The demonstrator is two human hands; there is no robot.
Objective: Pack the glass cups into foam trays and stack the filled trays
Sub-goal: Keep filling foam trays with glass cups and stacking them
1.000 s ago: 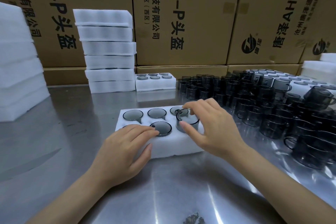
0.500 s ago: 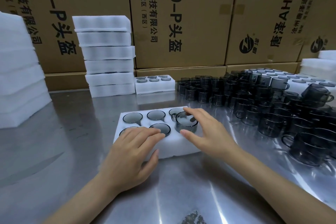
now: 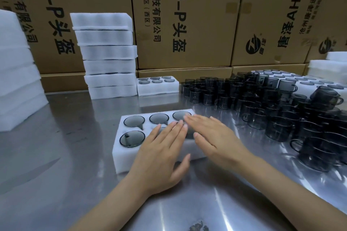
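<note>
Both hands lie flat, fingers straight and together, pressing down on the foam tray (image 3: 120, 148); the left hand (image 3: 161, 153) covers its near middle, the right hand (image 3: 214, 138) its right end. The tray's long axis runs left to right across the steel table (image 3: 62, 155). Left of the fingers, smoky glass cups (image 3: 132, 138) sit mouth-up in their pockets. Loose cups (image 3: 262, 110) crowd beyond the right hand.
</note>
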